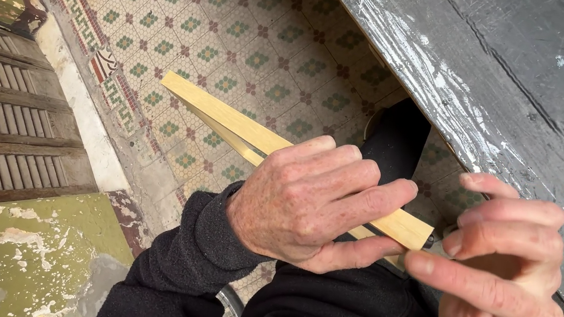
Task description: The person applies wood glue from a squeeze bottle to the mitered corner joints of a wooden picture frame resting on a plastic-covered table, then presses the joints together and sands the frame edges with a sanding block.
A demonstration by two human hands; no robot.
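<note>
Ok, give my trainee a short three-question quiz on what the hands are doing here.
1. True or false: the left hand grips the pale wooden strips.
2. Which surface lies above the right hand? A) scratched black board B) glass pane C) carpet
3. What covers the floor?

Key:
1. True
2. A
3. Patterned tiles with small flower motifs

I see no package, label, sign or screen anywhere in my view.
</note>
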